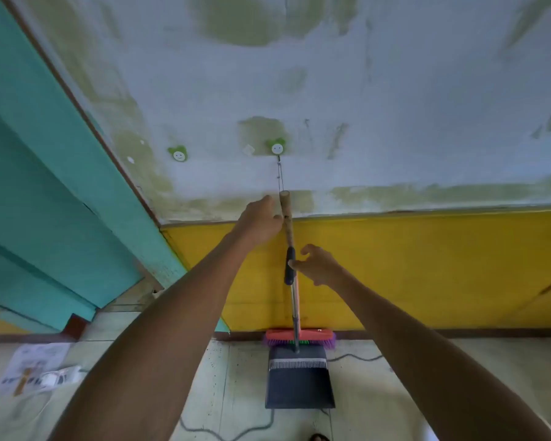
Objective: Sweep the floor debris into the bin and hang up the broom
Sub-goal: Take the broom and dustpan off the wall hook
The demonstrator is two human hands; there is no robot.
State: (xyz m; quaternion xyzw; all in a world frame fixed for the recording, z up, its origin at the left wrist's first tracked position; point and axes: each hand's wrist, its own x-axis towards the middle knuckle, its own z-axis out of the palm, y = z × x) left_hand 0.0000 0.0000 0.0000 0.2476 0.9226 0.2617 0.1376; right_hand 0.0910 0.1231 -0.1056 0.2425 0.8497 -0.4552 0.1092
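- the broom [286,218] hangs upright against the wall, its wooden handle top just under a thin string [280,175] that runs up to a green smiley hook [277,148].
- the broom head [299,338], orange-backed with purple bristles, sits low by the floor, against the yellow lower wall [427,265].
- a dark dustpan [299,380] stands in front of the broom head, its black-gripped handle [289,265] rising beside the wooden one.
- the left hand [260,222] is raised next to the top of the wooden handle, fingers curled loosely and touching or nearly touching it; i cannot tell whether it actually clasps the wood.
- the right hand [317,265] is lower, fingers spread and curved, with the thumb resting on the black grip; it is not closed around it.
- a second green smiley hook [178,153] is on the wall to the left, with nothing on it.
- a teal door [45,186] fills the left side.
- on the tiled floor [395,393] at left lie a printed paper sheet [35,364] and a white power strip [61,375]; a dark cable [229,432] snakes across the tiles near the dustpan.
- the upper wall [395,106] is pale with blotchy green patches.
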